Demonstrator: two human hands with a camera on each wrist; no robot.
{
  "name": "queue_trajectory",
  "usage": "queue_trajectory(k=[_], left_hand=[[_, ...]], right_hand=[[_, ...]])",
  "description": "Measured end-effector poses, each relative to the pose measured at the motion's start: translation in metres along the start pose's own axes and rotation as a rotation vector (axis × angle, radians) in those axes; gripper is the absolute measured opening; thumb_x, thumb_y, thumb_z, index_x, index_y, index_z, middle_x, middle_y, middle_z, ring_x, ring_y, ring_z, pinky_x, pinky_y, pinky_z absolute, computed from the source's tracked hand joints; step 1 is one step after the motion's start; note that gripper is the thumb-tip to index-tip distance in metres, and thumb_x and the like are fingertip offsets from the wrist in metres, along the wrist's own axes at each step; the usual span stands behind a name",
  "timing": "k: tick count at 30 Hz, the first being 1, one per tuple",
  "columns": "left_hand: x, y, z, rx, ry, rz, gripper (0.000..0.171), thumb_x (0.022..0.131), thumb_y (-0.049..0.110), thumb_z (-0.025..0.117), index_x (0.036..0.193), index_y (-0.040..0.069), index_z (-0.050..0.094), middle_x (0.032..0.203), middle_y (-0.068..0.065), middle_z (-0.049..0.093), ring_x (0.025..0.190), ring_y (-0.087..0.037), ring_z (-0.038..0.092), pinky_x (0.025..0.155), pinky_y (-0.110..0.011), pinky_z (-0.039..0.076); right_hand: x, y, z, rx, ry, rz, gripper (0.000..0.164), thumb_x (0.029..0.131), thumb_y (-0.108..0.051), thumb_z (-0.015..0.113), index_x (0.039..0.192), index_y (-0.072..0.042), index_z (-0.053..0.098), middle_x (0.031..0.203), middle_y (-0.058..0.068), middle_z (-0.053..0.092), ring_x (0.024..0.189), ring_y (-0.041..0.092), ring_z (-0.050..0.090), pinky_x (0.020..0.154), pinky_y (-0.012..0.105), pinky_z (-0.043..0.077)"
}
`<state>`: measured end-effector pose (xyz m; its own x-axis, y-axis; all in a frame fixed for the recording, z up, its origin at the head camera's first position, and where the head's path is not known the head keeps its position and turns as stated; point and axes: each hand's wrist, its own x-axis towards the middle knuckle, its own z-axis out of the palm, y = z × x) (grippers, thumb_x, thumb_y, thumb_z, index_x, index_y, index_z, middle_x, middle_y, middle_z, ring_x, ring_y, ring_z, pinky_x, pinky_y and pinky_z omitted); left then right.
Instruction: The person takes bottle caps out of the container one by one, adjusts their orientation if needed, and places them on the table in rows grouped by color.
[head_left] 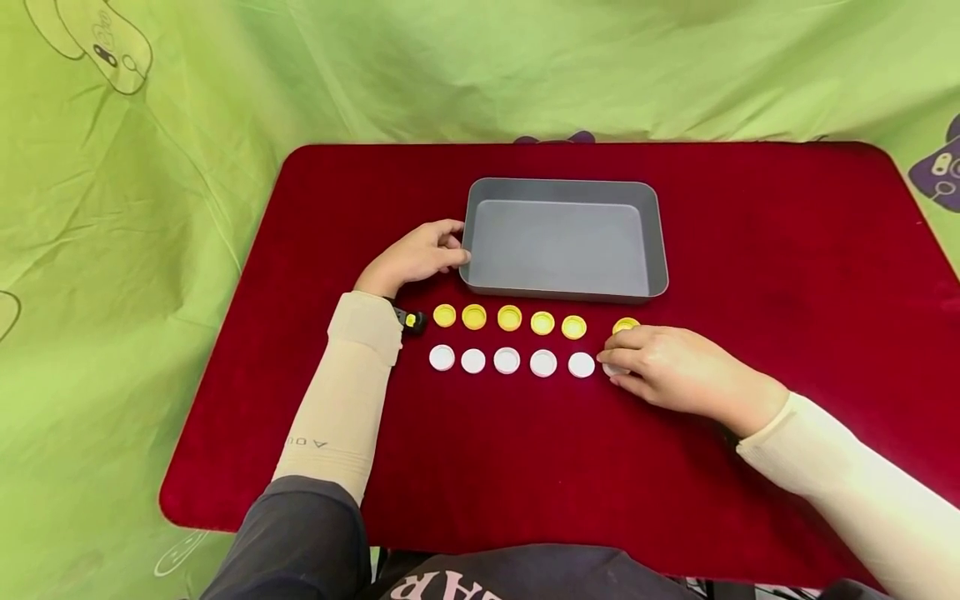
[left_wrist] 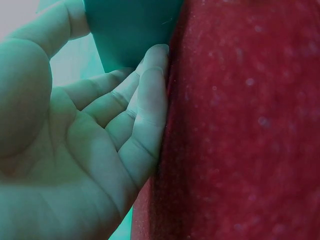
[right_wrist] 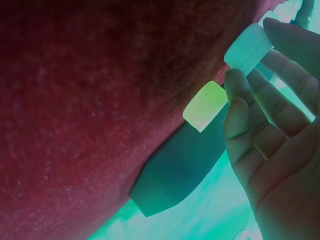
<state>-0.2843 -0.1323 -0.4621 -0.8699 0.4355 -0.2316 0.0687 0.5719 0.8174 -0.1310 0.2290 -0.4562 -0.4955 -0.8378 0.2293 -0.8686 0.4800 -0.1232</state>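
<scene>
My left hand (head_left: 422, 254) is at the left end of a grey rectangular baking pan (head_left: 573, 296), holding its edge; in the left wrist view the thumb and fingers lie about the pan's end wall (left_wrist: 132, 35). My right hand (head_left: 671, 367) pinches a white round cap (head_left: 613, 369) at the right end of a row of white caps (head_left: 507, 360). In the right wrist view this white cap (right_wrist: 247, 49) sits between thumb and fingertips, close to the cloth. Just beyond the right hand lies a yellow cap (head_left: 626, 324), partly covered by it.
A row of several yellow caps (head_left: 509, 317) runs between the pan and the white row, with a wider gap before the rightmost one. Red cloth (head_left: 525, 467) covers the table. Green fabric (head_left: 450, 67) hangs behind and at the left.
</scene>
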Motion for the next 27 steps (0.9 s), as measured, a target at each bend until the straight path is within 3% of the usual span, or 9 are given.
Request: queue_trajectory(k=[27], left_hand=[[-0.002, 0.0018, -0.0002, -0.013, -0.001, 0.02, 0.057, 0.091, 0.021, 0.063, 0.143, 0.006, 0.044, 0.102, -0.011, 0.062, 0.087, -0.024, 0.06, 0.079, -0.034, 0.05]], right_hand=[[-0.002, -0.0004, -0.0021, 0.004, -0.03, 0.008, 0.03, 0.07, -0.011, 0.084, 0.099, -0.006, 0.074, 0.097, 0.004, 0.069, 0.096, 0.024, 0.063, 0.084, 0.041, 0.052]])
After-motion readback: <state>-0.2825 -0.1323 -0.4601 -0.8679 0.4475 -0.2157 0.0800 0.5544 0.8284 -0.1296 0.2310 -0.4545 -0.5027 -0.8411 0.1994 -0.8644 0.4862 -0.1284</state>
